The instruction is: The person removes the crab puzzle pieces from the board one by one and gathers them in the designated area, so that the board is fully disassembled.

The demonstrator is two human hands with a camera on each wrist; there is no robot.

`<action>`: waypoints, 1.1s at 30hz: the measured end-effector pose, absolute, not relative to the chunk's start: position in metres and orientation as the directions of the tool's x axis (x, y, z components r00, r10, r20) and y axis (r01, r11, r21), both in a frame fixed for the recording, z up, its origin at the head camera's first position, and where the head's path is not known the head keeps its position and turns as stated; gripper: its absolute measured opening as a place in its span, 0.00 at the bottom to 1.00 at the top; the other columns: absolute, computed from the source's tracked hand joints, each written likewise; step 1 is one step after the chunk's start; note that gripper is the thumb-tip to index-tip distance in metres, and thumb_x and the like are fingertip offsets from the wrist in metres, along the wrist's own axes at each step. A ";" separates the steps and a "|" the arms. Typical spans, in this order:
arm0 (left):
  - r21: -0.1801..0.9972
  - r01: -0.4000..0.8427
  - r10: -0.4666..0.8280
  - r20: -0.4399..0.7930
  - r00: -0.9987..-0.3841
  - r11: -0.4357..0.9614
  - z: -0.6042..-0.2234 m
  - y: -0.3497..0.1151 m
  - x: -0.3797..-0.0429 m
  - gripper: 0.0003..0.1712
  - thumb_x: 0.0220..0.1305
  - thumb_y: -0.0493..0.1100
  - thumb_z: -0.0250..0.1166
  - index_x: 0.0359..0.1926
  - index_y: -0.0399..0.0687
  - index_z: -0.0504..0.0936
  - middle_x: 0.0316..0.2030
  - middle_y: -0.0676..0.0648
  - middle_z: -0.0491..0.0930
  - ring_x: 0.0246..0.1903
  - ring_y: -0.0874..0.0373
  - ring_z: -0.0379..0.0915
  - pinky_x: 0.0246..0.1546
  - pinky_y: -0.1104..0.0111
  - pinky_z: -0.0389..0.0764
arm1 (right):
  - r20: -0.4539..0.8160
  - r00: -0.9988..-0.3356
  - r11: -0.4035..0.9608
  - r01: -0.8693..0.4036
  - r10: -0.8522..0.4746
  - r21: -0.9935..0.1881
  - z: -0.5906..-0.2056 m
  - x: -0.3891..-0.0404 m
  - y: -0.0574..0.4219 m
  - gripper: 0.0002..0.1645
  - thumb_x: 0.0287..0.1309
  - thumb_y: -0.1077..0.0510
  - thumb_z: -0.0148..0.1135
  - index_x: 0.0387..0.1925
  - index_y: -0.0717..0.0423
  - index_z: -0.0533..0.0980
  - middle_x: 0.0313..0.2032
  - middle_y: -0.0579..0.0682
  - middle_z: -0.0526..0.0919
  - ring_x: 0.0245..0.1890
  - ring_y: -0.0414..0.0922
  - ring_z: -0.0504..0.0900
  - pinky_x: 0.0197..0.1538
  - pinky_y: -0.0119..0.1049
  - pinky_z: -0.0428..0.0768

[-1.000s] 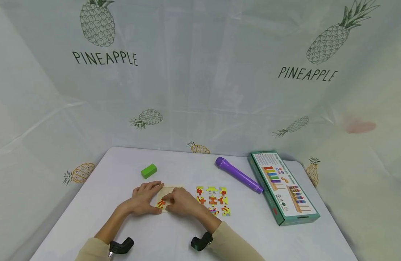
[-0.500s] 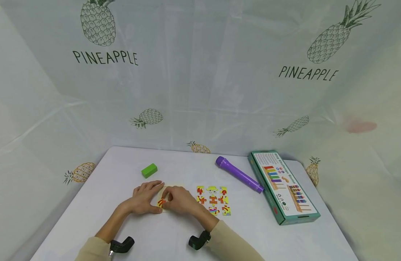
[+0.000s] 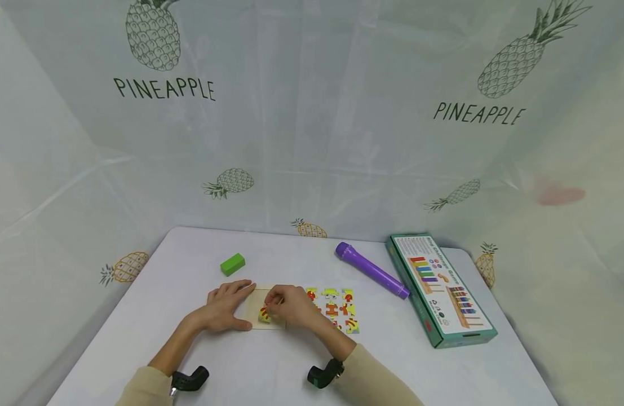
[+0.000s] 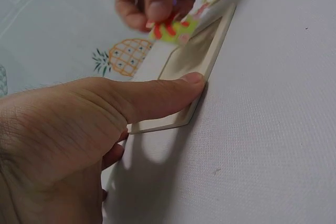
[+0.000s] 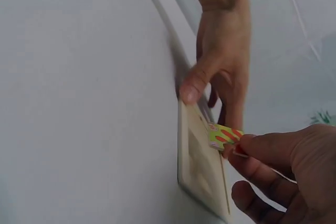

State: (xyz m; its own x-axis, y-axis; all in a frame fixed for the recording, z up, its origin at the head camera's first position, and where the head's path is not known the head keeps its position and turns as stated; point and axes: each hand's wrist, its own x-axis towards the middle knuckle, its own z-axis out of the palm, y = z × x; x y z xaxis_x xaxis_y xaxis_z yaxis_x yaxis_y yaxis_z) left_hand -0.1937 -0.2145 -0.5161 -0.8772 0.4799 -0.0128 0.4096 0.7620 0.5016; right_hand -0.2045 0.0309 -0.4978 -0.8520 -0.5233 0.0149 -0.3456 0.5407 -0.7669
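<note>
A shallow wooden puzzle tray lies on the table. My left hand rests along its left side, fingers and thumb spread straight, the thumb pressing a corner of the rim in the left wrist view. Over the tray, my right hand pinches a yellow-green puzzle piece with red marks between thumb and fingertip. The piece is tilted and held above the tray floor; part of it is hidden by the fingers. Right of the tray lie several loose puzzle pieces in rows, some behind my right hand.
A green block lies beyond my left hand. Farther right are a purple microphone-shaped tube and a green-edged game box. The white table ends at a pineapple-print curtain.
My right hand has lifted the puzzle piece from the tray's left part and moved it to the right and tilted it. My left hand has stayed in place.
</note>
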 end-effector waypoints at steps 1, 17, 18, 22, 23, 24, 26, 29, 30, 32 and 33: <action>0.500 0.408 0.479 -0.016 -0.878 0.764 -0.516 -0.215 -0.194 0.57 0.52 0.60 0.76 0.75 0.41 0.62 0.74 0.37 0.58 0.69 0.33 0.51 0.58 0.33 0.53 | 0.006 -0.855 0.544 -0.335 -0.519 -0.769 -0.497 -0.204 0.038 0.02 0.62 0.57 0.68 0.37 0.49 0.83 0.27 0.37 0.80 0.27 0.33 0.76 0.31 0.28 0.74; 0.498 0.409 0.479 -0.014 -0.878 0.765 -0.518 -0.219 -0.190 0.57 0.51 0.61 0.76 0.75 0.41 0.62 0.74 0.37 0.57 0.68 0.33 0.52 0.58 0.34 0.52 | -0.077 -0.868 0.677 -0.324 -0.491 -0.661 -0.503 -0.192 0.115 0.04 0.58 0.58 0.71 0.30 0.49 0.82 0.25 0.37 0.82 0.23 0.33 0.74 0.25 0.29 0.72; 0.498 0.407 0.477 -0.016 -0.879 0.766 -0.519 -0.220 -0.190 0.57 0.52 0.61 0.76 0.75 0.41 0.62 0.74 0.37 0.57 0.68 0.33 0.52 0.58 0.34 0.52 | -0.070 -0.867 0.679 -0.334 -0.494 -0.654 -0.503 -0.193 0.115 0.05 0.58 0.58 0.71 0.30 0.49 0.81 0.25 0.36 0.82 0.23 0.33 0.74 0.26 0.28 0.72; 0.504 0.408 0.477 -0.011 -0.879 0.762 -0.519 -0.221 -0.190 0.56 0.52 0.61 0.75 0.75 0.41 0.62 0.74 0.37 0.57 0.69 0.33 0.51 0.58 0.33 0.52 | -0.059 -0.867 0.684 -0.347 -0.495 -0.642 -0.502 -0.194 0.115 0.04 0.59 0.58 0.71 0.29 0.49 0.82 0.25 0.37 0.81 0.23 0.33 0.73 0.27 0.28 0.71; 0.505 0.407 0.477 -0.011 -0.879 0.761 -0.519 -0.221 -0.190 0.56 0.52 0.60 0.75 0.75 0.41 0.62 0.74 0.37 0.57 0.69 0.33 0.51 0.59 0.33 0.52 | -0.059 -0.866 0.684 -0.348 -0.496 -0.640 -0.501 -0.194 0.115 0.04 0.59 0.58 0.71 0.30 0.50 0.82 0.24 0.37 0.80 0.23 0.33 0.73 0.27 0.28 0.71; 0.505 0.407 0.478 -0.011 -0.878 0.761 -0.519 -0.221 -0.190 0.56 0.53 0.60 0.75 0.75 0.41 0.62 0.74 0.36 0.57 0.69 0.32 0.51 0.59 0.33 0.52 | -0.060 -0.866 0.686 -0.349 -0.496 -0.639 -0.501 -0.194 0.115 0.04 0.59 0.59 0.71 0.30 0.50 0.82 0.25 0.38 0.81 0.23 0.33 0.74 0.27 0.28 0.72; 0.506 0.406 0.477 -0.011 -0.879 0.761 -0.519 -0.222 -0.190 0.56 0.52 0.60 0.75 0.75 0.41 0.62 0.74 0.36 0.57 0.69 0.32 0.51 0.58 0.32 0.52 | -0.062 -0.865 0.684 -0.348 -0.498 -0.641 -0.500 -0.195 0.114 0.03 0.59 0.60 0.71 0.30 0.51 0.83 0.25 0.39 0.81 0.23 0.33 0.74 0.27 0.28 0.73; 0.500 0.404 0.474 -0.014 -0.881 0.766 -0.519 -0.223 -0.189 0.56 0.52 0.60 0.75 0.75 0.41 0.62 0.74 0.37 0.57 0.69 0.33 0.51 0.59 0.32 0.51 | -0.061 -0.863 0.685 -0.354 -0.502 -0.637 -0.501 -0.195 0.114 0.02 0.59 0.60 0.71 0.31 0.52 0.83 0.25 0.39 0.81 0.24 0.33 0.75 0.27 0.28 0.73; 0.500 0.405 0.474 -0.013 -0.880 0.766 -0.519 -0.223 -0.189 0.56 0.52 0.60 0.75 0.75 0.41 0.62 0.74 0.37 0.57 0.69 0.33 0.51 0.59 0.32 0.52 | -0.062 -0.863 0.686 -0.354 -0.502 -0.636 -0.501 -0.195 0.114 0.02 0.59 0.60 0.71 0.31 0.52 0.83 0.25 0.39 0.81 0.24 0.33 0.75 0.28 0.28 0.73; 0.500 0.407 0.477 -0.014 -0.879 0.764 -0.519 -0.223 -0.189 0.55 0.53 0.60 0.75 0.75 0.41 0.62 0.74 0.37 0.57 0.69 0.32 0.51 0.59 0.32 0.52 | -0.063 -0.862 0.688 -0.354 -0.502 -0.633 -0.502 -0.195 0.114 0.02 0.59 0.60 0.71 0.31 0.51 0.84 0.25 0.39 0.81 0.24 0.33 0.75 0.28 0.28 0.73; 0.500 0.407 0.477 -0.015 -0.879 0.764 -0.519 -0.223 -0.189 0.55 0.53 0.60 0.75 0.75 0.41 0.62 0.74 0.36 0.57 0.69 0.32 0.51 0.59 0.32 0.52 | -0.067 -0.862 0.690 -0.354 -0.503 -0.632 -0.502 -0.195 0.114 0.02 0.59 0.59 0.71 0.31 0.51 0.84 0.25 0.38 0.81 0.24 0.33 0.75 0.28 0.28 0.73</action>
State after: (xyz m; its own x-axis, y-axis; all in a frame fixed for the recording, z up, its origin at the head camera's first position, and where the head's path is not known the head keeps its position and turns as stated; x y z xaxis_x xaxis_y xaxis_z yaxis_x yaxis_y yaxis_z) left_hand -0.1889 -0.2229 -0.5193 -0.8785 0.4774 -0.0146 0.4071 0.7644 0.5000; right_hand -0.1947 0.1138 -0.5020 -0.8616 -0.5032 -0.0667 -0.3538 0.6895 -0.6319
